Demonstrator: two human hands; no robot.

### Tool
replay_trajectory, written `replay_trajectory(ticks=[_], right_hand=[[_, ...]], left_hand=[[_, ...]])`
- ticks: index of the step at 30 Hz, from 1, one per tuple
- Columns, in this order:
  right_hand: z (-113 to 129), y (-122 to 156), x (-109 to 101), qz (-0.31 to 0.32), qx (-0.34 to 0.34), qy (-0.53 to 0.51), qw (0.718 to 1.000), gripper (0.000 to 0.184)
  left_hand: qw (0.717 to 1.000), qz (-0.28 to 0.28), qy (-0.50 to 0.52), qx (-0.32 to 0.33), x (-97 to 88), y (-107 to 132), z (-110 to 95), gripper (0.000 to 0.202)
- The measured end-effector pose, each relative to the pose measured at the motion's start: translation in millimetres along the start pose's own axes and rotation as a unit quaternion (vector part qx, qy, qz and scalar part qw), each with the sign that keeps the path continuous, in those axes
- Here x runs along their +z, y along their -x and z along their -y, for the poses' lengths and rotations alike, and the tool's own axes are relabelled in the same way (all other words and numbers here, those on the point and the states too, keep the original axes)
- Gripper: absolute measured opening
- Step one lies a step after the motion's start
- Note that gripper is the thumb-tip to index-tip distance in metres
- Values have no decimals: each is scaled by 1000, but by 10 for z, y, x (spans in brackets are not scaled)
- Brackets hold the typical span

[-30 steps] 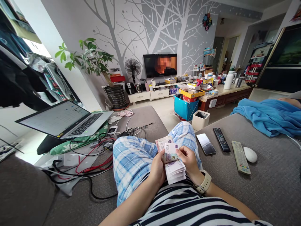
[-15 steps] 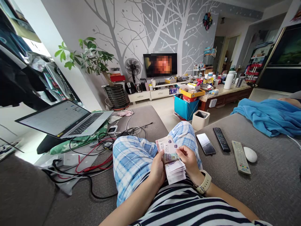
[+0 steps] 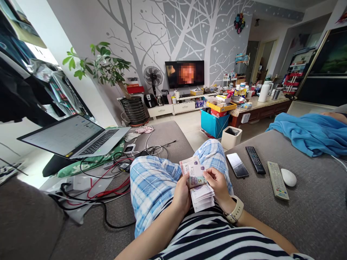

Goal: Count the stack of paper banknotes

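Note:
A stack of banknotes rests over my lap, above blue plaid trousers. My left hand is closed round the stack's left side, holding it upright and folded. My right hand, with a pale watch on its wrist, pinches the top purple note at its right edge, thumb on the face of the note. The lower ends of the notes fan out between both hands.
I sit on a grey sofa. To my right lie a phone, a black remote, a pale remote and a white mouse. A laptop and tangled cables lie at my left. A blue blanket lies far right.
The top note has shifted slightly under my right thumb. Both hands stay in the same place on the stack.

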State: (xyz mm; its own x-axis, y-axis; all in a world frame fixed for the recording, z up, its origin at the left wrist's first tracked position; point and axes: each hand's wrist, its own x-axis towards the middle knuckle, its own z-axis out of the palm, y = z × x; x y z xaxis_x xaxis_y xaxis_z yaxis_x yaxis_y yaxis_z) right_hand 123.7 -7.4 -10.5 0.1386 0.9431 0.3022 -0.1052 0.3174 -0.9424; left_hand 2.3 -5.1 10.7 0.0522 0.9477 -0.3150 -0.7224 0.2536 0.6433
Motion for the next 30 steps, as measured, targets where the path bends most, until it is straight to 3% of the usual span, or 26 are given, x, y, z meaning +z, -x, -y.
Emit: replay_trajectory(ticks=[30], right_hand=[[-10, -2, -7, -2, 1, 22, 1000, 32]], left_hand=[[1000, -6, 1, -5, 6, 10, 3, 39]])
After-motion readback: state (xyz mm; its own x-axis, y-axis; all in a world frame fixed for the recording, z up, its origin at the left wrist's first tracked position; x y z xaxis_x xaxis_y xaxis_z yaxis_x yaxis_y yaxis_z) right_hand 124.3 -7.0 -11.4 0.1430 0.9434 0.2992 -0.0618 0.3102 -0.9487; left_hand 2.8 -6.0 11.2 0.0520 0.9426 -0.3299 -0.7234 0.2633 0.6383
